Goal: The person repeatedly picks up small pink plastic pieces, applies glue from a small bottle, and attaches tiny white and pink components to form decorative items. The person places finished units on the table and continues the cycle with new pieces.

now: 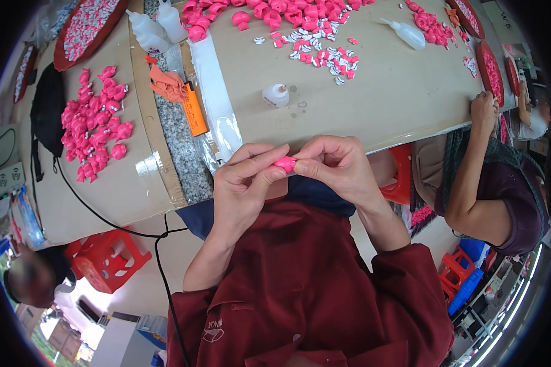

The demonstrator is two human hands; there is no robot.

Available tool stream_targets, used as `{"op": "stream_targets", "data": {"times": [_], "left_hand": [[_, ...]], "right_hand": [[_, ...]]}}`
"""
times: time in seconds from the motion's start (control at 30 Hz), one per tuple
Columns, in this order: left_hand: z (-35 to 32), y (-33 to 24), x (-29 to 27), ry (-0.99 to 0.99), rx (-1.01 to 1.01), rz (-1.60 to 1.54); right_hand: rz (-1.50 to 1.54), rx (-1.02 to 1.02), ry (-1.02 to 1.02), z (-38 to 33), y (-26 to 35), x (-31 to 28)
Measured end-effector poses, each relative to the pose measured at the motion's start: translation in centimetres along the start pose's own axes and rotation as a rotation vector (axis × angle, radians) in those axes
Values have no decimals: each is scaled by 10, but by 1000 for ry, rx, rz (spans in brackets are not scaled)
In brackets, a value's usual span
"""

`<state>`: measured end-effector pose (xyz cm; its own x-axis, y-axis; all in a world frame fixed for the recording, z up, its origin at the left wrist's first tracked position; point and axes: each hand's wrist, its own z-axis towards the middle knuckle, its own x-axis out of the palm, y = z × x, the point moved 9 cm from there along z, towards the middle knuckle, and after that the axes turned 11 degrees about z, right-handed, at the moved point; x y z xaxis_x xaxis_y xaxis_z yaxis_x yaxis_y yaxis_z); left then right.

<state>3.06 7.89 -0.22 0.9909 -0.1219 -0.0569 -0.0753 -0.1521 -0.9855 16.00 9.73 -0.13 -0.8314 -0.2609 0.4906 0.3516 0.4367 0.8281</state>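
Just off the front edge of the table, a small glossy pink plastic piece [284, 163] is pinched between my two hands. My left hand [245, 177] grips it from the left with thumb and fingers. From the right, my right hand [337, 168] presses on it with thumb and forefinger. Fingertips cover part of the piece, so its full shape is hidden. Beyond the hands stands a small translucent squeeze bottle [276, 95]. Farther back lie small pink and white parts [327, 55] and a heap of hollow pink parts [269, 12].
Pink figures [95, 125] are piled at the left, near a red tray [86, 30] of white pieces. An orange box [194, 110] and orange cloth [168, 82] lie left of centre. Another squeeze bottle [405, 33] lies far right. A co-worker's arm [477, 159] rests at the right edge.
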Motion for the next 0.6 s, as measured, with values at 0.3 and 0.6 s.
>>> {"op": "stream_targets", "data": {"times": [0.3,0.6], "left_hand": [[2,6,-2,-1,-8,-14],[2,7,-2,4,-20,-31]], "right_hand": [[-5,21,-23,4,-4,-2],[-36,38,-48,4,-7,-4]]}}
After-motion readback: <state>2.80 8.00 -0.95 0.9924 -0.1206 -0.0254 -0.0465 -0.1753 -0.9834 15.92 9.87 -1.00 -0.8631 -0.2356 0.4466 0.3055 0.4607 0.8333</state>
